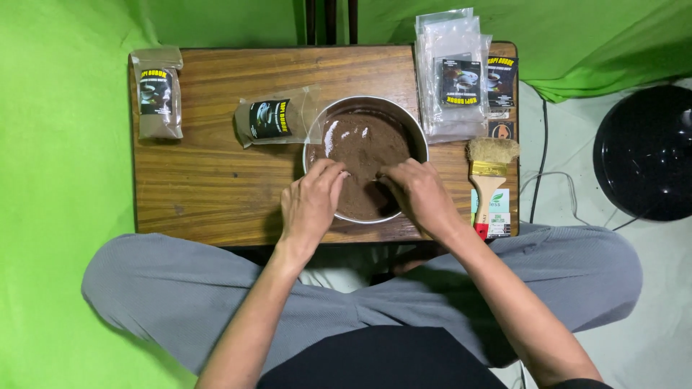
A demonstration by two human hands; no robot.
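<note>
While left hand (pixel 311 202) and right hand (pixel 420 196) dip into brown powder (pixel 364 148) in metal bowl (pixel 414 130), I see fingers curled, grip unclear.

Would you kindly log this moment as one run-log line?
left hand: in metal bowl, on brown powder | right hand: same | filled pouch: beside bowl | paintbrush: on table

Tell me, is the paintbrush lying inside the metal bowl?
No, the paintbrush lies on the wooden table, right of the metal bowl.
</note>
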